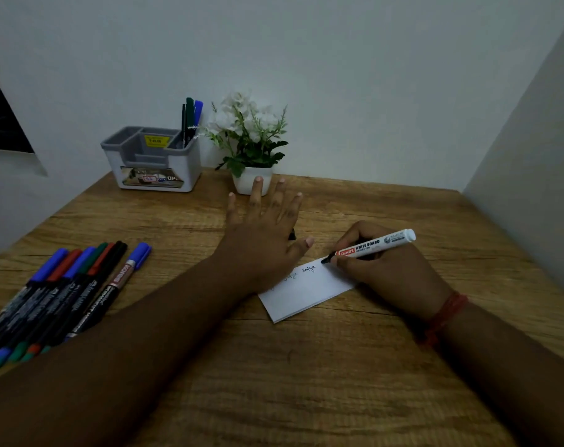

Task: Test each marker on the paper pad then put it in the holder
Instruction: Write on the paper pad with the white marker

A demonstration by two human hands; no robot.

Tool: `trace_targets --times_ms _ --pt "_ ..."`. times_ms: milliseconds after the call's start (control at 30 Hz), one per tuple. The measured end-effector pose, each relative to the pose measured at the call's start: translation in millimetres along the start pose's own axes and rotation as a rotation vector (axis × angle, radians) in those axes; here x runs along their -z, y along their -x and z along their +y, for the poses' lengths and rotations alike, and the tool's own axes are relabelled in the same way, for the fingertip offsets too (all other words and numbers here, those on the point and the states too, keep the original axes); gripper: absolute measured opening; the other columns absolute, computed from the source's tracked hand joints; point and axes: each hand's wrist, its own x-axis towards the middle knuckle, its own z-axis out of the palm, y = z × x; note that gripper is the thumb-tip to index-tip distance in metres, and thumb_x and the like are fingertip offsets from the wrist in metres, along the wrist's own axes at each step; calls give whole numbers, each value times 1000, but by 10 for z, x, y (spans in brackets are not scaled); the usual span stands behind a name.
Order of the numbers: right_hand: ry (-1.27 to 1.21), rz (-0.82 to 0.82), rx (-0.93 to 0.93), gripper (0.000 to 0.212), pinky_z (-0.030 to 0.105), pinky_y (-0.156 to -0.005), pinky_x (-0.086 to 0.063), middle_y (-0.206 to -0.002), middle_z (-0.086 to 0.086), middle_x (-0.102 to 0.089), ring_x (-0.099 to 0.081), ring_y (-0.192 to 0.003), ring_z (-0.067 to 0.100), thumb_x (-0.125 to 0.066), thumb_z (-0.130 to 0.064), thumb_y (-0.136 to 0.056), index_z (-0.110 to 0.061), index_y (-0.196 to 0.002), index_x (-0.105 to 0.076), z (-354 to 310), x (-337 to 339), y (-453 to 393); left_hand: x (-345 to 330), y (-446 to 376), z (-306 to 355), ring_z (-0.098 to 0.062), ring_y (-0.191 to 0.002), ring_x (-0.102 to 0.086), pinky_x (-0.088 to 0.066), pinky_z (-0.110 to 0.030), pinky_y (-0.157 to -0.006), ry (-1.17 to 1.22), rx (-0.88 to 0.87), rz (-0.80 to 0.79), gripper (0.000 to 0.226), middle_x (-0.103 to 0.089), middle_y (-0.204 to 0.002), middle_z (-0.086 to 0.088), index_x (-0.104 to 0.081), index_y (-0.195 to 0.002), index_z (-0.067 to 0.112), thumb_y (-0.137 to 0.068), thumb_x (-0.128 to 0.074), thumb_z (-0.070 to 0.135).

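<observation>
Between right thumb and forefinger: white-barrelled whiteboard marker (372, 246), uncapped, black tip down on small white paper pad (303, 290). Right hand (384, 266) pinching low on barrel, fingers curled. Left hand (263, 233) flat, fingers straight and spread, heel on pad's near-left corner. Beyond left fingertips: grey-and-white plastic holder (151, 159), a few markers standing inside. Well left of left wrist: row of capped markers (58, 295). Marker judged light, rigid, smooth; mid-barrel grip best. Pad light, likely to slide unless pinned.
</observation>
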Motion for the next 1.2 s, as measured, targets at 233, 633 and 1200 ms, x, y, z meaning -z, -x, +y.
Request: trace_targets --times_ms 233,633,1200 --pt "12 -24 -7 6 18 -66 -56 -86 -8 -76 -70 -81 2 -75 -14 -85 -18 -81 -73 -4 7 8 16 2 19 -30 -146 31 8 -67 -114 -12 5 -17 81 28 -162 -1 21 -152 33 -83 7 73" --pt "-15 34 -51 5 13 -59 -50 -83 -4 -76 -67 -73 0 -74 -14 -85 -14 -81 -70 35 16 -28 1 6 10 -30 -146 29 7 -68 -114 -10 -3 -2 80 26 -163 -1 18 -153 33 -85 4 73" --pt "12 90 -61 6 16 -54 -48 -80 -2 -76 -66 -66 0 -72 -13 -85 -13 -80 -68 63 2 -50 27 13 21 -30 -146 31 9 -67 -114 1 -7 -16 81 26 -162 -1 18 -153 34 -83 5 74"
